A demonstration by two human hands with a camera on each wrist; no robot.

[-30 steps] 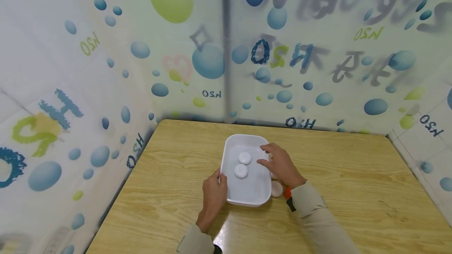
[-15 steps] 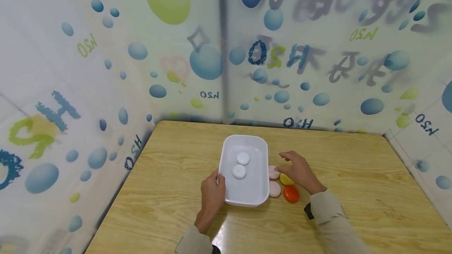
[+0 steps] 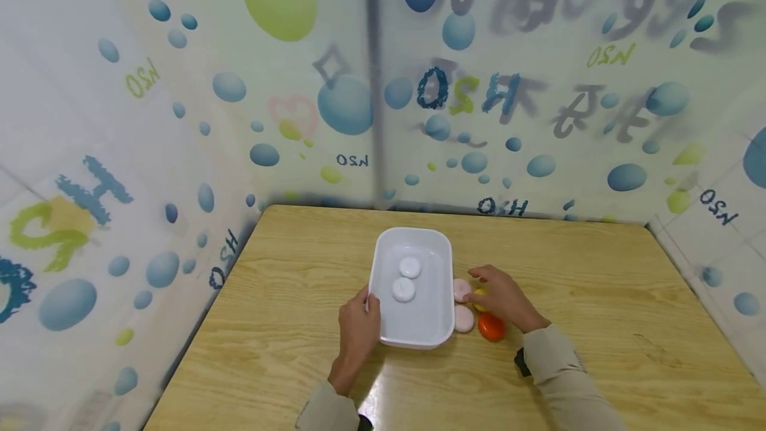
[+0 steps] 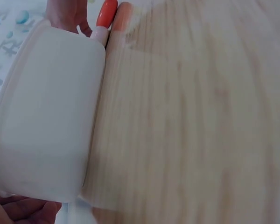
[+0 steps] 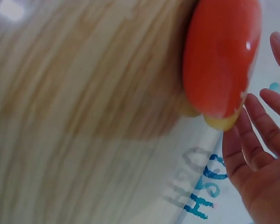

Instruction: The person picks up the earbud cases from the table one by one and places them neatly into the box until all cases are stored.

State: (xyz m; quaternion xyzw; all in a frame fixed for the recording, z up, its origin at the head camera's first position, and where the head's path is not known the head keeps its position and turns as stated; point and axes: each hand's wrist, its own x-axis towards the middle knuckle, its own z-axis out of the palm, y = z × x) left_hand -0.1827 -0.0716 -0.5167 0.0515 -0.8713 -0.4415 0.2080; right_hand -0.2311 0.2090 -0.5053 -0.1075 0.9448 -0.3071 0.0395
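A white rectangular tray (image 3: 417,324) stands on the table, two round white discs (image 3: 403,289) lying inside it. My left hand (image 3: 358,328) grips the tray's left wall, thumb over the rim; the left wrist view shows the tray's side (image 4: 49,112) with curled fingers under its near end. My right hand (image 3: 503,299) hovers over a yellow disc (image 3: 481,299), mostly covering it, fingers apart and bent loosely. Its thumb is close to a pink disc (image 3: 461,290). In the right wrist view, a glossy orange-red disc (image 5: 221,56) hides most of the yellow one (image 5: 219,122).
A second pink disc (image 3: 463,318) lies against the tray's right side, and the orange-red disc sits right of it. The wooden table (image 3: 287,271) meets a patterned curtain wall (image 3: 299,105) at the back and left.
My right hand has moved from over the tray's right rim to the right, then lower over the yellow disc. The left hand keeps its grip on the tray.
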